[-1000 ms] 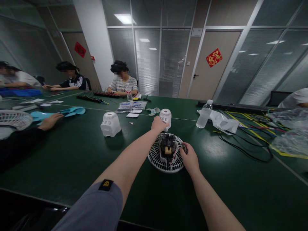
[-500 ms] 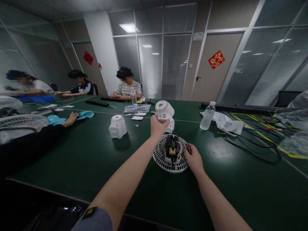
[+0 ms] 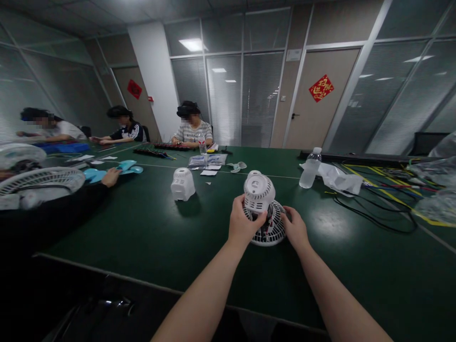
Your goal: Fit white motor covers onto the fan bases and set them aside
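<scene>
Clamping vented white cover (image 3: pixel 260 194) in left fingers (image 3: pixel 261 218), not yet seated over motor (image 3: pixel 264 232) beneath! Gripping fan grille (image 3: pixel 278 231) with right fingers (image 3: pixel 286 222).

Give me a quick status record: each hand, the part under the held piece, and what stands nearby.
Left hand: grips a white vented housing, tilted
Right hand: holds the right rim of the round fan grille
Under held piece: dark mechanism on the grille; contact with the housing cannot be made out
Left on table: second housing, upright
Right on table: capped bottle, upright, beside white wrapping
Far left: co-worker's hand at light-blue pieces
</scene>
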Demonstrator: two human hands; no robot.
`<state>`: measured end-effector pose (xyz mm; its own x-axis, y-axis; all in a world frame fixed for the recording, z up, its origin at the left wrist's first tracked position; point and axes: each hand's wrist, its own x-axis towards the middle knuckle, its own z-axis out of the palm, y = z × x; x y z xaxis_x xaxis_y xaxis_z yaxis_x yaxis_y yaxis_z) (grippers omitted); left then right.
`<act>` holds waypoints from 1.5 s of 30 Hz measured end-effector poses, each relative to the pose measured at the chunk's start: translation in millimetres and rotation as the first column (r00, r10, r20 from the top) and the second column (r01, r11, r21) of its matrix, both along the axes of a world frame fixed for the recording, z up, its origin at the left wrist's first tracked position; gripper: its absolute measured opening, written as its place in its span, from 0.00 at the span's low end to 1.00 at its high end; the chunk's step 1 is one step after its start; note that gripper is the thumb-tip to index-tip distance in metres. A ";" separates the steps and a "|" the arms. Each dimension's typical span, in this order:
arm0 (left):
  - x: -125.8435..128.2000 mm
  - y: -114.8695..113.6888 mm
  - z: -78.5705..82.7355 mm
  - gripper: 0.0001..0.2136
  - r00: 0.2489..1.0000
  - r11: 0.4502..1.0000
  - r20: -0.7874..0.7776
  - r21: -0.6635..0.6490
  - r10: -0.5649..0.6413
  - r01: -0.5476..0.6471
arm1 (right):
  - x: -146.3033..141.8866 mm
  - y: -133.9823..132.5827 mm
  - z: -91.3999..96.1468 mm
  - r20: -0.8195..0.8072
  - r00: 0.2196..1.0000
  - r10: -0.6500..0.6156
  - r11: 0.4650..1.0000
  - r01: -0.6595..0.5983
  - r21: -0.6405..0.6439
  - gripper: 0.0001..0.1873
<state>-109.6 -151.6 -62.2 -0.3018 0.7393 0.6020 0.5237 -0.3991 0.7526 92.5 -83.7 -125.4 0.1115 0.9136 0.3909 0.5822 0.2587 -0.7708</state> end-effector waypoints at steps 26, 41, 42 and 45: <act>-41.1 24.9 -13.6 0.47 0.929 0.861 -0.052 -0.397 -0.366 0.317 | -17.1 -21.0 1.5 0.021 0.893 0.450 0.883 -0.448 0.138 0.49; -39.0 26.1 -16.1 0.53 0.844 0.833 -0.170 -0.346 -0.508 0.432 | -17.0 -19.9 4.9 -0.037 0.877 0.478 0.875 -0.472 0.110 0.53; -39.1 26.6 -17.1 0.53 0.847 0.836 -0.183 -0.358 -0.499 0.415 | -17.3 -19.8 5.2 -0.041 0.879 0.475 0.877 -0.469 0.107 0.53; -40.2 29.1 -20.1 0.53 0.847 0.837 -0.208 -0.384 -0.489 0.389 | -17.9 -19.6 6.1 -0.057 0.878 0.474 0.879 -0.469 0.085 0.51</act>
